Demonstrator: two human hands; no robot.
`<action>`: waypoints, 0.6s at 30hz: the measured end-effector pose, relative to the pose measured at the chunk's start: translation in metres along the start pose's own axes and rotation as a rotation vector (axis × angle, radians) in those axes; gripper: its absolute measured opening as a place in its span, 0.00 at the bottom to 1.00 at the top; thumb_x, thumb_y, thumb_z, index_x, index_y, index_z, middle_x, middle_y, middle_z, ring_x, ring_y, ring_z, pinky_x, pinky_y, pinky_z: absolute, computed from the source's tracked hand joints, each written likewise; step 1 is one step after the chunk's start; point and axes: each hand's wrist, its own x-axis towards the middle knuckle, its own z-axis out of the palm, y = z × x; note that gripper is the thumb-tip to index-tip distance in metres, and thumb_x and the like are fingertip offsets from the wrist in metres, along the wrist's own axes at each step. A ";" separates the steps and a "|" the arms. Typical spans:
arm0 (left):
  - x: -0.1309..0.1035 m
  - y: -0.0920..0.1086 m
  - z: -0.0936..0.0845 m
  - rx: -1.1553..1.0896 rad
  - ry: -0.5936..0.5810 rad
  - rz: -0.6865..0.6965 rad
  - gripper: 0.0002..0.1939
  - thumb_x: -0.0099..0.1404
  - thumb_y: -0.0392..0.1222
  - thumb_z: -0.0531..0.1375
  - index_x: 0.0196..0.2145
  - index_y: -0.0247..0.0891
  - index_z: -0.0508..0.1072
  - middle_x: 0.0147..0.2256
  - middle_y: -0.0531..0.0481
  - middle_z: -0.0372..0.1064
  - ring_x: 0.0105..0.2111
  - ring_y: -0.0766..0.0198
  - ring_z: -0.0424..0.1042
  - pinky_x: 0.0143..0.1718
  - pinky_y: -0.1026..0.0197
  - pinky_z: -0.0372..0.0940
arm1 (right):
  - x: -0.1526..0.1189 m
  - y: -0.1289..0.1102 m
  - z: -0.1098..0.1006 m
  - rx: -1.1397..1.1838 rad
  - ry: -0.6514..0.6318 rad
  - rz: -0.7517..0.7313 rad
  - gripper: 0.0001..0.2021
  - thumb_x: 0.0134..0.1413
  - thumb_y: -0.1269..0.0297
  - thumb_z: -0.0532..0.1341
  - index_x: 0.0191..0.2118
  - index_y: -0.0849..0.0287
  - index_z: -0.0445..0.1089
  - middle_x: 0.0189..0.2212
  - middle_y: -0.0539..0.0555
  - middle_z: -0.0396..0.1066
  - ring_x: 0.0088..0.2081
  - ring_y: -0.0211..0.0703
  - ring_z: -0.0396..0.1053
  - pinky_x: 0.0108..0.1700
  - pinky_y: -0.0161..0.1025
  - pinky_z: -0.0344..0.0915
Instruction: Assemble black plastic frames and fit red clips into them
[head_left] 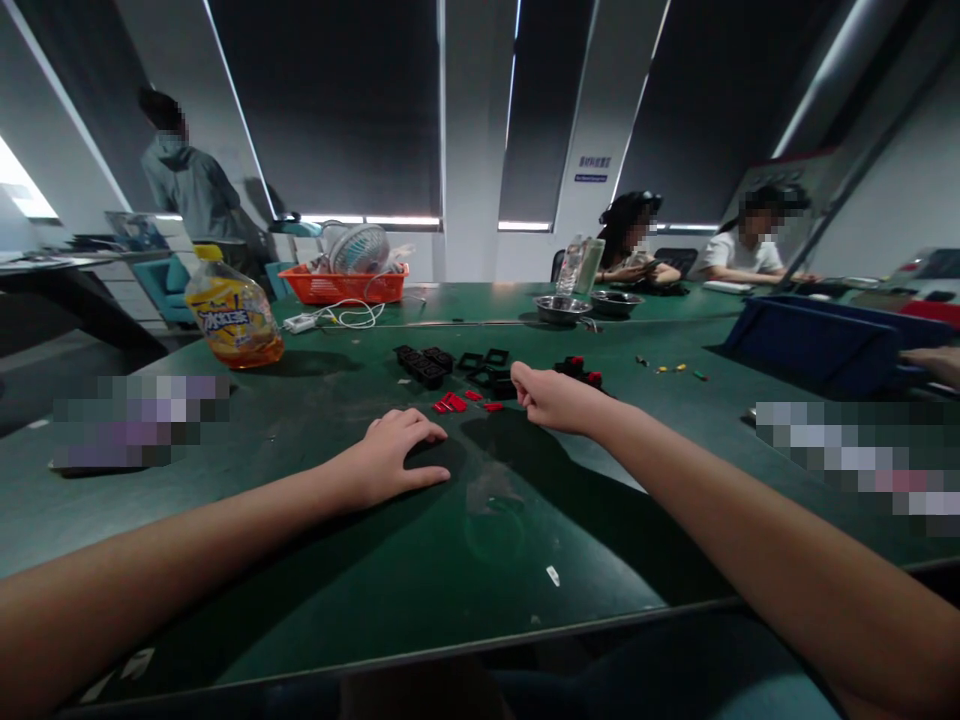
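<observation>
My left hand lies on the green table, its thumb and fingers apart and nothing between them. Just beyond its fingertips are several small red pieces. Curled closed, my right hand hovers over or touches the near side of a group of black square frames; I cannot make out what its fingers hold, if anything. Black blocky parts lie clustered to the left of the frames. Partly behind my right hand sit black parts with red tops.
A bottle of orange liquid stands at the left. An orange basket holds a fan, with a white cable before it. Metal bowls are farther back. At right are a blue bin and small coloured bits. Other people sit or stand beyond.
</observation>
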 end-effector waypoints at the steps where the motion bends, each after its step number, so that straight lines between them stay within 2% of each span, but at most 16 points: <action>1: 0.000 0.000 0.000 0.001 0.005 0.003 0.24 0.64 0.56 0.59 0.53 0.41 0.70 0.51 0.42 0.68 0.52 0.48 0.65 0.55 0.44 0.59 | -0.001 -0.001 0.000 0.007 -0.001 -0.004 0.12 0.50 0.80 0.56 0.39 0.58 0.59 0.30 0.55 0.69 0.28 0.41 0.64 0.28 0.36 0.51; 10: 0.001 -0.005 0.002 0.008 0.029 0.045 0.24 0.64 0.56 0.60 0.52 0.39 0.71 0.51 0.41 0.68 0.52 0.49 0.66 0.54 0.45 0.61 | 0.000 0.003 0.003 0.075 0.008 -0.005 0.17 0.48 0.81 0.55 0.43 0.58 0.57 0.29 0.53 0.69 0.25 0.38 0.62 0.26 0.35 0.50; 15: 0.007 -0.012 -0.004 0.014 0.043 0.100 0.23 0.66 0.54 0.59 0.52 0.38 0.71 0.49 0.40 0.70 0.50 0.50 0.69 0.53 0.48 0.64 | 0.005 0.011 0.008 0.101 0.047 -0.019 0.11 0.51 0.78 0.54 0.40 0.59 0.60 0.31 0.55 0.70 0.28 0.40 0.65 0.29 0.35 0.56; 18: 0.019 -0.019 -0.012 0.152 0.090 0.113 0.21 0.68 0.50 0.56 0.53 0.35 0.70 0.52 0.38 0.69 0.52 0.49 0.68 0.55 0.46 0.63 | 0.007 0.015 0.011 0.103 0.064 -0.058 0.10 0.52 0.78 0.55 0.39 0.60 0.63 0.35 0.58 0.72 0.33 0.42 0.67 0.33 0.36 0.59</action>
